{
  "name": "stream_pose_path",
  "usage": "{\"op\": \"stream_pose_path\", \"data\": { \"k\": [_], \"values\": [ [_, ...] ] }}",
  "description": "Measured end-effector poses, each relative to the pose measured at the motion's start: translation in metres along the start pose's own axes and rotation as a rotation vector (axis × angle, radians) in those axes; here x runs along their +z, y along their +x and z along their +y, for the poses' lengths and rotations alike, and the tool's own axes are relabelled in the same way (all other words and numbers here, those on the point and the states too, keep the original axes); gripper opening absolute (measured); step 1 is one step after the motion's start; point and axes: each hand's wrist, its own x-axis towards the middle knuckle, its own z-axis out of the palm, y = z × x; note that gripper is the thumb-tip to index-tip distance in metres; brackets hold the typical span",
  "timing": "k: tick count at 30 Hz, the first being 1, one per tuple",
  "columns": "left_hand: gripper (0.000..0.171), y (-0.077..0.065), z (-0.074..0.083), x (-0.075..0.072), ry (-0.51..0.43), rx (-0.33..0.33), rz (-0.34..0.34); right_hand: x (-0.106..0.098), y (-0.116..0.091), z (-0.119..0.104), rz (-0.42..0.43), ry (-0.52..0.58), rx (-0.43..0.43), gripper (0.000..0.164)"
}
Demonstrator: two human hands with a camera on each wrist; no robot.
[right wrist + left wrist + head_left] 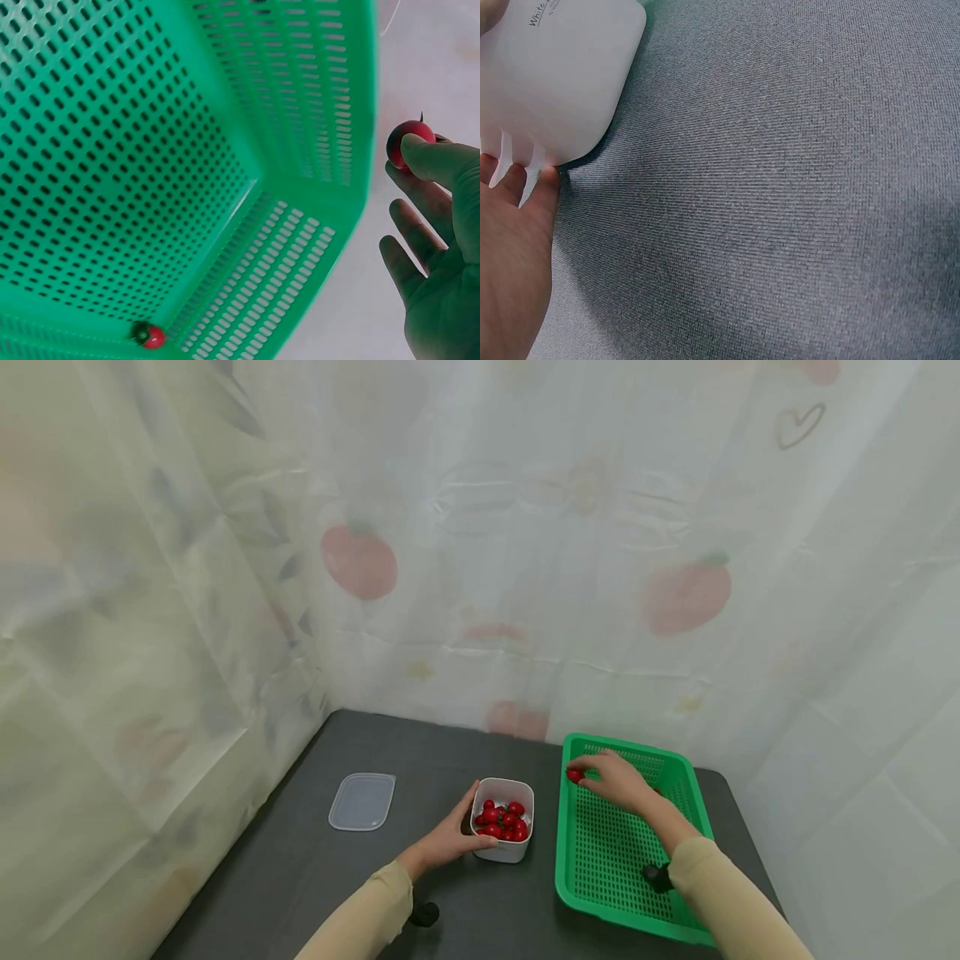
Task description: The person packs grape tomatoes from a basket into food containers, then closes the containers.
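Note:
My left hand [447, 840] grips a white square container [501, 853] from its left side, thumb across the near wall. Inside lie several red cherry tomatoes [492, 816]. In the left wrist view, fingertips of the hand [514, 247] touch the lower part of the container [562, 82]. With thumb and index finger, my right hand [621, 783] pinches a single cherry tomato [396, 144] above the left rim of a green perforated basket [600, 852]. Another cherry tomato [153, 337] lies in a corner of the basket, seen in the right wrist view.
A translucent square lid [362, 802] lies flat on the dark table [300, 877], left of the container. Printed curtains [480, 568] hang behind the table and along its sides. The basket stands right of the container, with a gap between them.

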Motion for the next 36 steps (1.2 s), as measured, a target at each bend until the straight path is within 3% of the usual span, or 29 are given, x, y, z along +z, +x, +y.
{"op": "stream_pose_path", "data": {
  "k": [27,36],
  "values": [
    [0.108,0.001,0.0,0.0,-0.022,0.002,-0.007,0.023,0.022,-0.046,-0.1,0.007,-0.079,0.032],
    [0.106,0.001,-0.001,0.0,-0.047,0.007,-0.021,0.032,0.026,-0.056,-0.116,-0.022,-0.14,0.031]
  ]
}}
